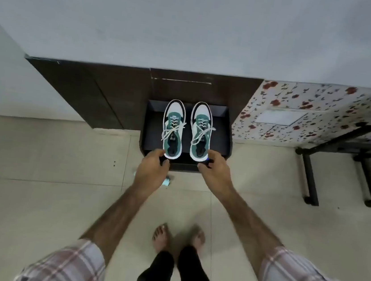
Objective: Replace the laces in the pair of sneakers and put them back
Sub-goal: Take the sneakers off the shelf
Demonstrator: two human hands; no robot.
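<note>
Two green, white and black sneakers stand side by side, toes away from me, each with a pale lace tied across it. The left sneaker (173, 128) and the right sneaker (201, 130) sit above an open dark drawer (225, 140) of a low dark cabinet. My left hand (151, 171) has its fingers curled at the heel of the left sneaker. My right hand (215, 167) has its fingers curled at the heel of the right sneaker. Whether the shoes rest on the drawer floor or hang from my fingers cannot be told.
The dark wooden cabinet (87, 91) runs along a grey wall. To the right stands a table with a floral cover (300, 112) and black metal legs (311, 176). A small pale object (166, 182) lies on the tiled floor below my left hand. My bare feet (178, 235) are on the tiles.
</note>
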